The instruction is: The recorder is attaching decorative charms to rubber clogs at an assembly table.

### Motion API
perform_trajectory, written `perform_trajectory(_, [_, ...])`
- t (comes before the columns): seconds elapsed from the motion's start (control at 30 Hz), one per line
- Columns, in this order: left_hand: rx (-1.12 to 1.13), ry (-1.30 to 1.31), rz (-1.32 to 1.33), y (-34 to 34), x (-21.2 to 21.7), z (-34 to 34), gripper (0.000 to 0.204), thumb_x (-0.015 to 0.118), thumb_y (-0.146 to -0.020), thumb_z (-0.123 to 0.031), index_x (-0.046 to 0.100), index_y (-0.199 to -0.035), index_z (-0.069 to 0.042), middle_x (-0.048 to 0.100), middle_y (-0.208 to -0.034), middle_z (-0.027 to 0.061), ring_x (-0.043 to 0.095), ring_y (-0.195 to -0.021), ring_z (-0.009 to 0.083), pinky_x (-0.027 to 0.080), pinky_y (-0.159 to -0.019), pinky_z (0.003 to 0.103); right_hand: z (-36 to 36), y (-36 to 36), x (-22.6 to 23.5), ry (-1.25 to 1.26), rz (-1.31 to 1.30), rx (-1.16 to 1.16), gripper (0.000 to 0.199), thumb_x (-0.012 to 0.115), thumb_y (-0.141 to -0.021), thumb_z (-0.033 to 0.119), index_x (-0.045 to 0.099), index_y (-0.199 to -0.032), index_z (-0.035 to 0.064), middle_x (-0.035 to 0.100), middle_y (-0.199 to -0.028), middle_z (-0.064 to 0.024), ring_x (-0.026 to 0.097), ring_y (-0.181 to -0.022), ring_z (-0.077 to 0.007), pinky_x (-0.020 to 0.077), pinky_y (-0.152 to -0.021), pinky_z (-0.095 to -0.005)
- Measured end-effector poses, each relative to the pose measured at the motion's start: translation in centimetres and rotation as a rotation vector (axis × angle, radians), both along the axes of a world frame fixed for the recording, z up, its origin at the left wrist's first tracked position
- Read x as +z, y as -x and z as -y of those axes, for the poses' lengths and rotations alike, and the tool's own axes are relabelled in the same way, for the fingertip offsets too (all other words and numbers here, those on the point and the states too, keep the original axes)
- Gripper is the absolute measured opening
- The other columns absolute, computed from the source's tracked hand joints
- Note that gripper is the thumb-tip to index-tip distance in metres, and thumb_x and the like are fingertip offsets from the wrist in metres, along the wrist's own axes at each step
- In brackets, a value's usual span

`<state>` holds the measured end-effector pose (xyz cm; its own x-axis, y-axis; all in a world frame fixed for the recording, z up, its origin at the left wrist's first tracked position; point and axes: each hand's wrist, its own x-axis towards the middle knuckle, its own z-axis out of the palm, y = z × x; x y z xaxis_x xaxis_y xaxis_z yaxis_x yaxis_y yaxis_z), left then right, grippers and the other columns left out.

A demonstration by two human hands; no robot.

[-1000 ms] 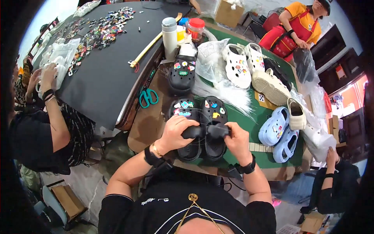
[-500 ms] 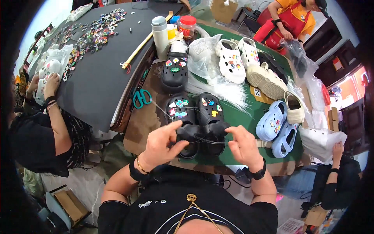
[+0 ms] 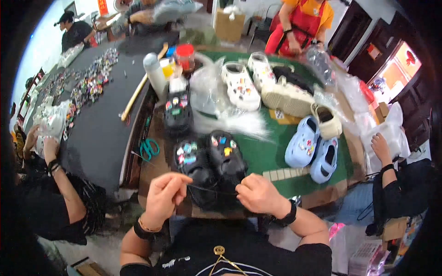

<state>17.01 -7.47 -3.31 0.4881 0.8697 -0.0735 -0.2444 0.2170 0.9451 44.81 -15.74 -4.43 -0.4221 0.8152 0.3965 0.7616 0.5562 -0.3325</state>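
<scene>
A pair of black clogs (image 3: 209, 158) studded with coloured charms lies on the table edge in front of me. My left hand (image 3: 163, 195) and my right hand (image 3: 260, 195) hover just before the clogs' heels. Each hand pinches one end of a thin dark cord (image 3: 214, 189) stretched between them across the heels. A loose length of the cord runs up to the left toward the teal scissors (image 3: 148, 148).
Another black clog (image 3: 177, 112), white clogs (image 3: 239, 85), beige clogs (image 3: 287, 96) and light blue clogs (image 3: 308, 147) sit on the green mat (image 3: 267, 152). Bottles (image 3: 156, 76), clear bags and loose charms (image 3: 92, 83) lie further off. Co-workers' hands work at left (image 3: 48, 147) and right (image 3: 381, 146).
My hands have let go of the clogs' heels and drawn back slightly. They now pinch the thin cord pulled taut between them.
</scene>
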Motion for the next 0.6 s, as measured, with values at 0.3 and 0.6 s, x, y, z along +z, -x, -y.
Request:
perform_trajectory(0.3, [-0.464, -0.166, -0.640, 2.7, -2.1, 2.5, 0.030, 0.058, -0.096, -0.022, 0.072, -0.084, 0.002, 0.064, -0.062, 0.0051, 0.056, -0.054, 0.0075, 0.043, -0.050, 0.025, 3.4, 0.1, -3.5, 0.033, -0.033, 0.116, 0.023, 0.073, -0.067, 0.008, 0.060, -0.086, 0.0053, 0.053, -0.082, -0.0067, 0.054, -0.073, -0.0236, 0.0456, -0.064, -0.0351])
perform_trajectory(0.6, [-0.746, -0.046, -0.661, 2.3, -4.2, 3.4, 0.038, 0.057, -0.097, -0.030, 0.072, -0.080, 0.000, 0.061, -0.059, 0.0046, 0.056, -0.053, 0.0109, 0.044, -0.051, 0.029, 5.3, 1.1, -5.5, 0.094, -0.035, 0.102, 0.019, 0.073, -0.069, 0.008, 0.060, -0.082, 0.0063, 0.052, -0.079, -0.0059, 0.054, -0.073, -0.0240, 0.0453, -0.063, -0.0354])
